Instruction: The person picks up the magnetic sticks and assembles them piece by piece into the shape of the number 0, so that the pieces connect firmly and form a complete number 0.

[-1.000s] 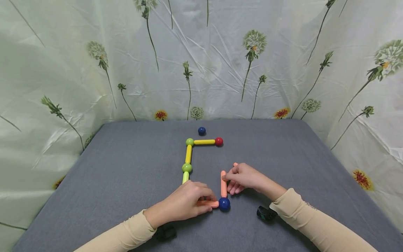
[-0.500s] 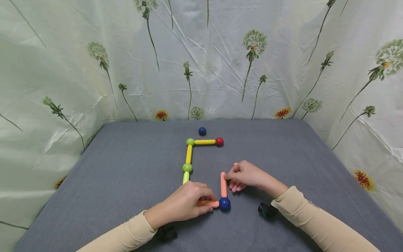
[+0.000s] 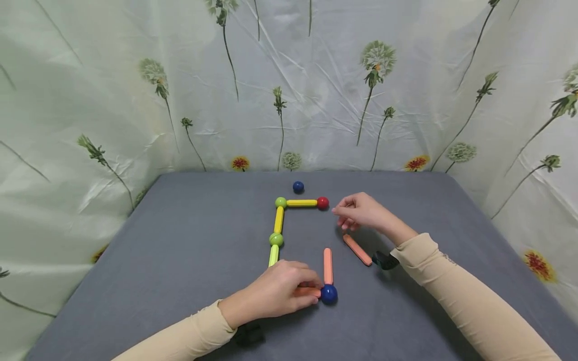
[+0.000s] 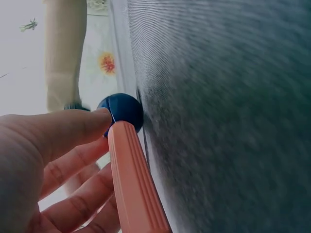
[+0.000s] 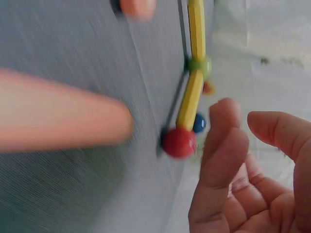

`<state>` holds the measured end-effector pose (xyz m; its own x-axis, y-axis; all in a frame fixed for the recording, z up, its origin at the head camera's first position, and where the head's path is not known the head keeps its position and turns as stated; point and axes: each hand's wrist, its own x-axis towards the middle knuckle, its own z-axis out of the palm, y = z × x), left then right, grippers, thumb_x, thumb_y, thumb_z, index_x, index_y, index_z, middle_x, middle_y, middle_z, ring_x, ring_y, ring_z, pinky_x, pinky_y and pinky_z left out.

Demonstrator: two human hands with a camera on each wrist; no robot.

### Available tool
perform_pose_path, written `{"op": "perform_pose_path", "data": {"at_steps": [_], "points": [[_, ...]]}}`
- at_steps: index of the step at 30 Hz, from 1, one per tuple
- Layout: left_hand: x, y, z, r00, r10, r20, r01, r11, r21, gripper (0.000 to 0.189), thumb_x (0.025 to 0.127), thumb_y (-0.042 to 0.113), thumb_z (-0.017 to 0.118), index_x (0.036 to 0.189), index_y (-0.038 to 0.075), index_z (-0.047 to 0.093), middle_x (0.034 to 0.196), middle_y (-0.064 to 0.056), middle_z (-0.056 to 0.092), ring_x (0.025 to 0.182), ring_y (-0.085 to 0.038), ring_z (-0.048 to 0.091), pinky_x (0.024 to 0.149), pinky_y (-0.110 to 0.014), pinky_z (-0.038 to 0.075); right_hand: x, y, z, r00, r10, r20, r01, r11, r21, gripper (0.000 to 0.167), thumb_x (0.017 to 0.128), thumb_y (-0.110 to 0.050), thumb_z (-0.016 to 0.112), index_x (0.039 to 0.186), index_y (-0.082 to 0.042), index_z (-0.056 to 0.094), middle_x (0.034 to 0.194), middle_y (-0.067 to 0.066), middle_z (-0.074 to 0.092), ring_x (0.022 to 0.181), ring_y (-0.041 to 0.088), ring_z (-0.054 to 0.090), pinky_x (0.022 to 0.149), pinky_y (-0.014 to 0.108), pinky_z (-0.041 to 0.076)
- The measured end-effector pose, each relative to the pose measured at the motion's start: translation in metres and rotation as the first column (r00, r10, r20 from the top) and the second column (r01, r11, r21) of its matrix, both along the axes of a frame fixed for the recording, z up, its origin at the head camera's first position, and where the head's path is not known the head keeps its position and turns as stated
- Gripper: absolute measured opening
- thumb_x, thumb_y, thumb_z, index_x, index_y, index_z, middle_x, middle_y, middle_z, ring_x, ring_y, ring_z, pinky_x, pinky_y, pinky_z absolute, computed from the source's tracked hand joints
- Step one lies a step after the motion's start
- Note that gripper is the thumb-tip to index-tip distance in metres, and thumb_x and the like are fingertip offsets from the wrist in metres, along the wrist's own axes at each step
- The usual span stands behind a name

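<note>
My left hand (image 3: 276, 292) pinches an orange magnetic stick (image 3: 307, 291) between thumb and fingers, its thumb tip touching the blue ball (image 3: 329, 294) at the stick's end in the left wrist view. A second orange stick (image 3: 327, 265) runs from that ball away from me. My right hand (image 3: 368, 215) hovers with loosely bent fingers and nothing between them, just right of the red ball (image 3: 322, 203). Below it lies a loose orange stick (image 3: 357, 249). Yellow sticks (image 3: 301, 203) and green balls (image 3: 276, 239) continue from the red ball to a lime stick (image 3: 273, 254), partly hidden by my left hand.
A loose blue ball (image 3: 298, 187) sits behind the yellow stick, near the far edge of the grey cloth-covered table (image 3: 203, 215). A flower-printed curtain (image 3: 316, 100) hangs behind and at both sides. Dark wrist devices (image 3: 385, 260) sit under both sleeves.
My right hand has let go of the second orange stick and moved away from me, towards the red ball, uncovering the loose orange stick. The left hand keeps its grip; the view has shifted slightly.
</note>
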<state>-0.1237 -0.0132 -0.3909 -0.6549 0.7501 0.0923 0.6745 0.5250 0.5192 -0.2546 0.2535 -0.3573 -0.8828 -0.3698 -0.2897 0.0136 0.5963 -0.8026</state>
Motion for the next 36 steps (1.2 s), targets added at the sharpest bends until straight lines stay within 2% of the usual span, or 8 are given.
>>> {"op": "perform_pose_path", "data": {"at_steps": [3,9,15,19,22,27,31,36], "points": [[-0.001,0.005,-0.001,1.000,0.011,0.025,-0.012,1.000,0.010,0.019,0.096,0.024,0.084,0.115,0.021,0.080,0.098,0.010,0.075,0.080,0.003,0.056,0.073,-0.012,0.047,-0.023,0.000,0.002,0.999,-0.004,-0.052,0.004,1.000,0.000,0.037,0.109,-0.029,0.065,0.125,0.004,0.070,0.102,0.018,0.080,0.084,0.021,0.074,0.079,0.036,0.061],[-0.001,0.010,-0.002,0.990,0.037,0.136,-0.037,0.999,-0.005,0.027,0.097,0.025,0.083,0.124,0.023,0.078,0.104,0.014,0.075,0.090,0.005,0.060,0.082,-0.014,0.052,-0.062,-0.009,0.003,0.984,0.051,-0.173,-0.044,0.998,0.045,0.030,0.108,-0.026,0.066,0.125,-0.001,0.070,0.112,0.022,0.076,0.104,0.037,0.071,0.085,0.041,0.058],[0.001,0.010,-0.004,0.989,0.024,0.144,-0.025,1.000,0.003,0.034,0.099,0.026,0.081,0.132,0.024,0.076,0.115,0.014,0.078,0.097,0.006,0.063,0.089,-0.015,0.052,-0.089,-0.030,0.003,0.955,0.126,-0.269,-0.093,0.987,0.133,0.034,0.107,-0.023,0.067,0.134,-0.002,0.068,0.119,0.025,0.073,0.111,0.043,0.070,0.082,0.037,0.054],[0.003,0.008,-0.004,0.989,0.012,0.148,-0.013,1.000,0.008,0.036,0.100,0.025,0.080,0.135,0.027,0.075,0.121,0.014,0.078,0.098,0.007,0.064,0.089,-0.014,0.052,-0.099,-0.046,-0.001,0.933,0.207,-0.294,-0.146,0.966,0.214,0.040,0.108,-0.022,0.067,0.143,-0.004,0.065,0.132,0.025,0.071,0.121,0.041,0.069,0.097,0.049,0.056],[0.003,0.008,-0.004,0.990,0.005,0.144,-0.007,1.000,0.013,0.037,0.100,0.024,0.080,0.137,0.027,0.075,0.122,0.015,0.078,0.098,0.008,0.064,0.088,-0.013,0.051,-0.104,-0.058,-0.004,0.923,0.255,-0.288,-0.179,0.948,0.265,0.044,0.108,-0.023,0.066,0.148,-0.006,0.063,0.139,0.026,0.068,0.126,0.040,0.067,0.105,0.053,0.055],[0.002,0.008,-0.005,0.992,-0.001,0.126,-0.001,1.000,0.015,0.038,0.101,0.022,0.079,0.138,0.027,0.074,0.125,0.015,0.078,0.102,0.010,0.065,0.089,-0.012,0.051,-0.110,-0.075,-0.008,0.931,0.276,-0.239,-0.201,0.934,0.295,0.048,0.109,-0.024,0.065,0.155,-0.009,0.057,0.142,0.025,0.067,0.125,0.039,0.067,0.102,0.051,0.055],[0.001,0.008,-0.005,0.993,-0.010,0.121,0.007,1.000,0.021,0.037,0.101,0.022,0.078,0.138,0.027,0.075,0.121,0.015,0.078,0.093,0.011,0.062,0.082,-0.010,0.048,-0.114,-0.084,-0.010,0.935,0.283,-0.215,-0.208,0.926,0.315,0.049,0.110,-0.024,0.064,0.157,-0.011,0.056,0.144,0.024,0.066,0.124,0.038,0.067,0.099,0.048,0.055],[-0.002,0.007,-0.005,0.994,-0.022,0.108,0.018,0.999,0.038,0.035,0.101,0.021,0.078,0.136,0.026,0.076,0.113,0.014,0.079,0.082,0.009,0.057,0.071,-0.010,0.043,-0.119,-0.091,-0.012,0.933,0.285,-0.217,-0.207,0.923,0.324,0.047,0.110,-0.025,0.064,0.155,-0.012,0.059,0.146,0.023,0.066,0.130,0.037,0.066,0.103,0.049,0.055]]}}
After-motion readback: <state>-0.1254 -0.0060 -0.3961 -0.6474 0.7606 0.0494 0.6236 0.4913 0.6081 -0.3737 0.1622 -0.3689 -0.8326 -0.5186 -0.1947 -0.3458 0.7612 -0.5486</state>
